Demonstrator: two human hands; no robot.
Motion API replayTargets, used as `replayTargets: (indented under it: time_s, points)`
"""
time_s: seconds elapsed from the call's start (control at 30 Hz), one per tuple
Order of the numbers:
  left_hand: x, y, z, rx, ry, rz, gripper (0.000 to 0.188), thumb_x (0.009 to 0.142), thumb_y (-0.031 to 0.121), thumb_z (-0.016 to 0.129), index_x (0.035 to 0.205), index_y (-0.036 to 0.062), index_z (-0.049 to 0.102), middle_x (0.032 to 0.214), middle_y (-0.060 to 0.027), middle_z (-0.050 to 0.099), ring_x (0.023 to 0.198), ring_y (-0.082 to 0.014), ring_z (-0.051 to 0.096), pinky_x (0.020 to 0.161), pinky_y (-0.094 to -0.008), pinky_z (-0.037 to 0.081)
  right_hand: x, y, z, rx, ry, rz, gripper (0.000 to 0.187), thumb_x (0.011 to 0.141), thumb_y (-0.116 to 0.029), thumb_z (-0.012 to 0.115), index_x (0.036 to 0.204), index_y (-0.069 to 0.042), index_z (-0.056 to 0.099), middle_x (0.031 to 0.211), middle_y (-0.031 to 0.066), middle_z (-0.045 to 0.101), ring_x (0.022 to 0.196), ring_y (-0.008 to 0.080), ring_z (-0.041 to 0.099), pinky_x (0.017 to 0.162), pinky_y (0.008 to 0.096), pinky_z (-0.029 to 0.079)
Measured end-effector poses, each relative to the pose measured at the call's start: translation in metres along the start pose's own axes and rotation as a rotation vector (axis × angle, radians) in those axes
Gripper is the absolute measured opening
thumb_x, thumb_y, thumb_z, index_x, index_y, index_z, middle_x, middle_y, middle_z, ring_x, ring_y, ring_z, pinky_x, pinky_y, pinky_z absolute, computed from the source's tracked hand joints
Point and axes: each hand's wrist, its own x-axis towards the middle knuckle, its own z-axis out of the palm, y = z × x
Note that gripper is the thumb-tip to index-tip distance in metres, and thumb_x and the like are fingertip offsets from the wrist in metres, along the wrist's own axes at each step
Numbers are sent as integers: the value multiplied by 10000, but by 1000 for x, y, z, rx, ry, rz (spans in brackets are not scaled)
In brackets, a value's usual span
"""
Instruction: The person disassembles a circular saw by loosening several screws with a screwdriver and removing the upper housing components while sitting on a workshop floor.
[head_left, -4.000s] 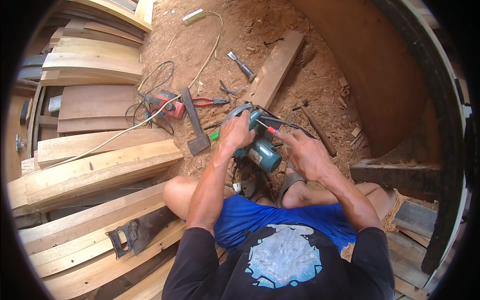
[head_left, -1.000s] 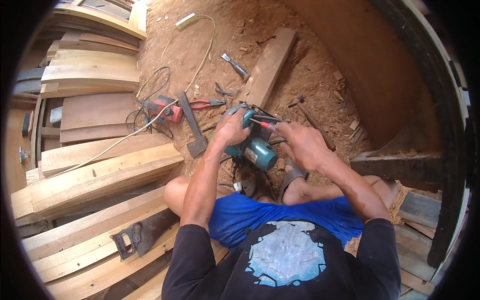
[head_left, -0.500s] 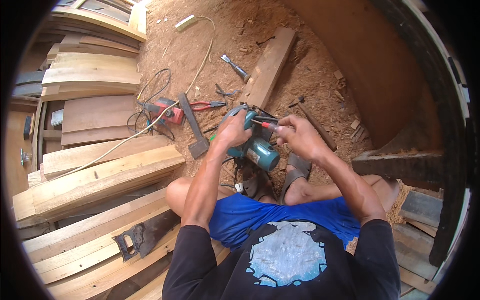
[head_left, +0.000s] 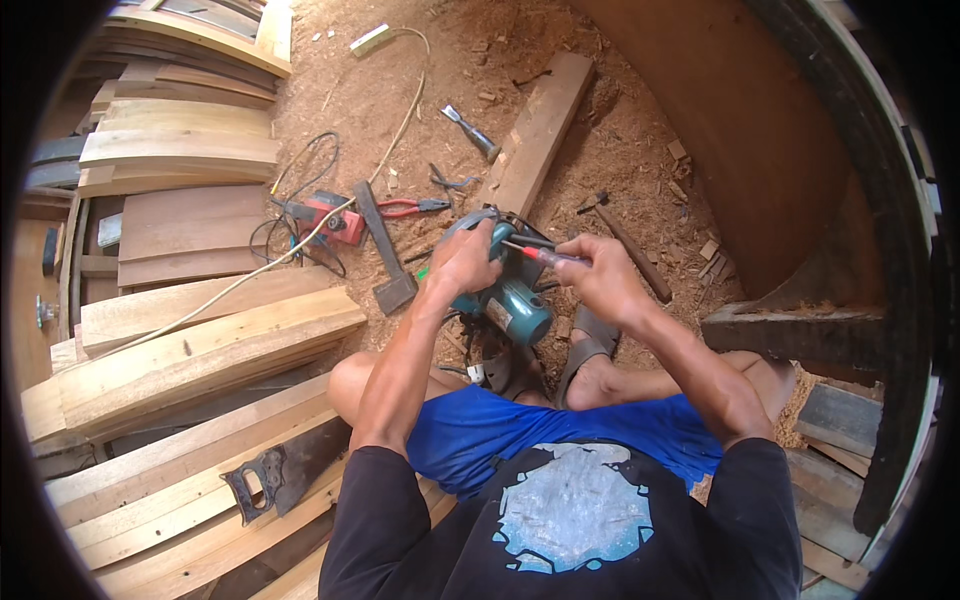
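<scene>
On a shaving-strewn floor (head_left: 640, 130), the left hand (head_left: 467, 258) clasps a teal power tool (head_left: 518, 312) just before the feet (head_left: 592, 384), apparently to steady it, while the right hand (head_left: 602, 275), closed around a red-handled screwdriver (head_left: 537, 253), points its tip toward the tool.

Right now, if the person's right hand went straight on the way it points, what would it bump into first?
Led by the screwdriver, the right hand would probably meet the blue-green power tool first; whether the tip already touches it is unclear.
</scene>
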Motion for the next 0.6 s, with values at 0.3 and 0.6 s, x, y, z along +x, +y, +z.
replayTargets:
  time_s: [0.3, 0.6]
  points:
    - [-4, 0, 6, -27, -27, -8, 551, 845, 243, 771, 1321, 34, 588, 1220, -268, 719, 1193, -455, 674, 1021, -529, 534, -3, -49, -26, -523, -235, -127, 280, 1006, -184, 682, 1238, -31, 645, 950, 210, 754, 790, 359, 753, 640, 520, 571]
    - [14, -12, 14, -61, -58, 59, 544, 825, 233, 768, 1313, 25, 646, 1272, -277, 704, 1276, -438, 640, 1084, -499, 515, -24, -19, -2, -495, -219, -157, 395, 979, -149, 682, 1369, -118, 627, 963, 241, 692, 852, 457, 719, 709, 542, 570]
